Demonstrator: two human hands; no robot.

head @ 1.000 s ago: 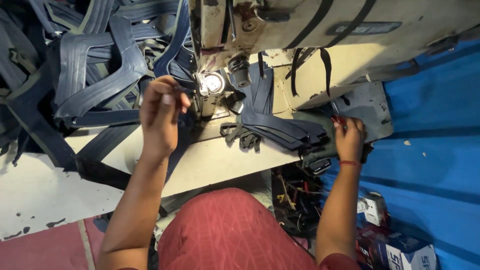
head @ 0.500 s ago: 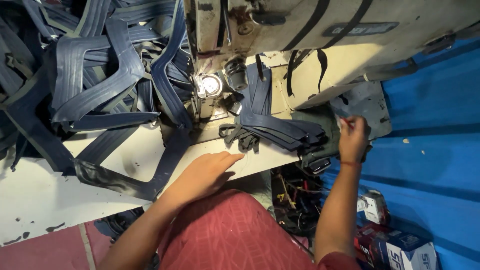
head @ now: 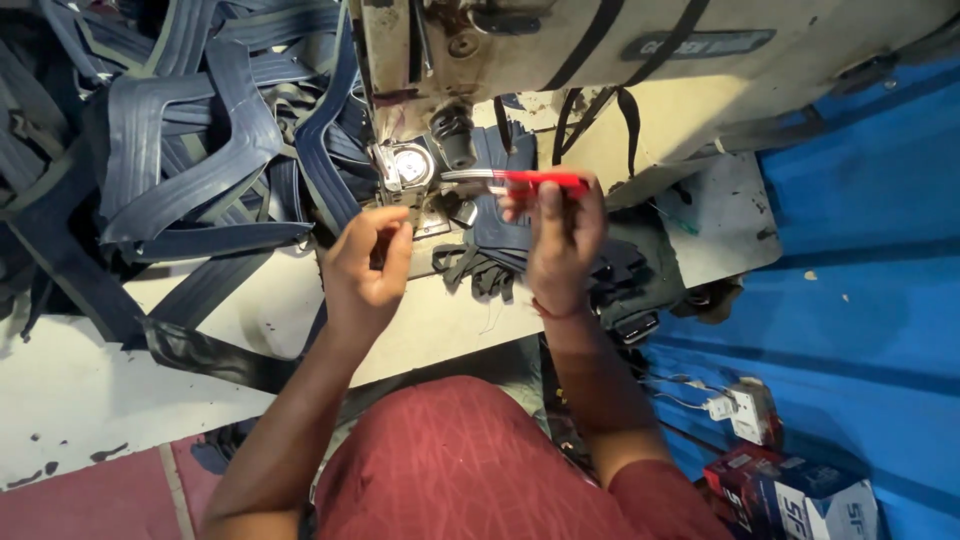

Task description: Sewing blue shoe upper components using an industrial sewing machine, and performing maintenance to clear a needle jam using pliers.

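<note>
- The right hand (head: 562, 240) is gripping red-handled snips (head: 520, 181), fingers clamped round the handle — the metal blades are pointing left toward the needle area (head: 412, 168) of the sewing machine (head: 600, 60).
- The left hand (head: 365, 265) is hovering just below the needle area, fingertips pinched together; whether a thread is lying between them I cannot tell.
- The snips are sitting above the middle of the bench (head: 440, 320), just over a stack of dark straps (head: 500, 235) lying under the machine arm.
- To do this well, in my judgement: the left hand should be keeping whatever it is pinching taut, the blades should be closing close to the seam but clear of the strap itself, and the fingers should be staying off the needle.
- Counting: two hands, one pair of snips, one sewing machine.
- One heap of blue straps (head: 180, 170) is covering the bench's far left corner — too tangled for counting singly.
- One small dark stack is lying by the needle, and one dark bundle (head: 635, 285) is hanging at the bench's right edge.
- Off the bench, low at right, one white plug (head: 745, 405) and one box (head: 800, 500) are sitting against a blue wall (head: 870, 250).
</note>
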